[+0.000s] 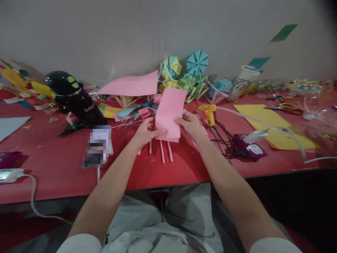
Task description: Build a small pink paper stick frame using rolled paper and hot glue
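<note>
A folded sheet of pink paper (170,109) is held upright between my two hands over the front middle of the red table. My left hand (147,133) pinches its lower left edge, thumb across the front. On the right edge my right hand (191,123) grips it with the thumb in front and the fingers behind. Just below the sheet, thin pink paper sticks (166,151) lie on the table. A small piece of folded pink paper (144,112) lies left of the sheet, and a yellow glue gun (210,113) sits to the right.
A phone (98,146) and a black bottle (79,100) stand or lie left. On the right are a purple power socket (249,147), yellow paper (279,131) and scissors (285,107). Paper umbrellas (197,64), a white cup (242,84) and a large pink sheet (134,85) line the wall.
</note>
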